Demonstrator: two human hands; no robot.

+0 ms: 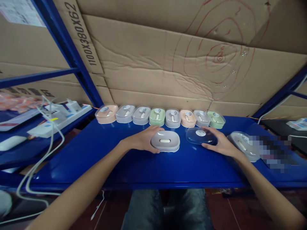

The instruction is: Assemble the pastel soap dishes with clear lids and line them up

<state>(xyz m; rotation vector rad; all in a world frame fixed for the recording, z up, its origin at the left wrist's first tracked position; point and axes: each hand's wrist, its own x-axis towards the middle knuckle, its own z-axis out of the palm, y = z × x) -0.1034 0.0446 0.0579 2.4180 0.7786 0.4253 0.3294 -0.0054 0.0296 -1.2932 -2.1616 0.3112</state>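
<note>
On the blue table, a shallow grey oval box (168, 146), like a soap dish with a white bar in its middle, sits uncovered. My left hand (144, 140) grips its left end between thumb and fingers. To the right, my right hand (221, 143) pinches the right end of a clear oval lid (193, 138) that carries a round white sticker. The lid is apart from the grey box. Whether it touches the tabletop, I cannot tell. Just right of my right wrist lies another grey box (242, 145) under a clear cover.
Several lidded boxes in pink, grey and green, among them a green box (157, 117), line the back of the table (96, 159) before a cardboard wall (144, 64). A power strip (59, 120) with white cables stands left; blue shelf posts flank both sides.
</note>
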